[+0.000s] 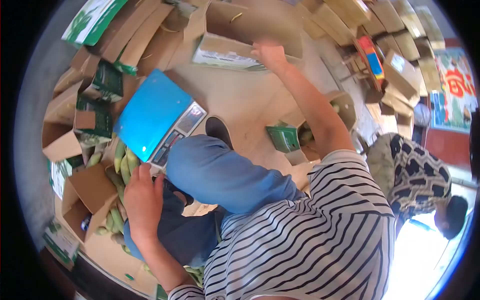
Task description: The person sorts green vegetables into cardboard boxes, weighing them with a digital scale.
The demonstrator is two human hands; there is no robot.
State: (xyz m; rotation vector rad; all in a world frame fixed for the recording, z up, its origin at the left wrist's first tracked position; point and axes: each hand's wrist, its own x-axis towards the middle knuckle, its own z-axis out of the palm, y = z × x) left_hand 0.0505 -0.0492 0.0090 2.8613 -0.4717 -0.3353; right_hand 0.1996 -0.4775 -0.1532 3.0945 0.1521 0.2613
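Observation:
My right hand (271, 54) reaches out to the near wall of a large open cardboard box (220, 46); its fingers are blurred and overlap the rim, so I cannot tell whether they grip it. A small yellowish piece (236, 18) shows inside that box. Down by my knee, my left hand (142, 197) is open, its fingers stretched toward the front edge of a digital scale (152, 112) with a bare blue platform. Long green vegetables (120, 160) lie in a pile beside and partly behind this hand.
Opened cartons (92, 187) crowd the left side. A small green-printed box (283, 138) and a carton holding green produce (340, 105) stand under my right arm. Stacked boxes (400, 30) fill the far right. Another person (415, 175) in patterned clothing is bent over at the right.

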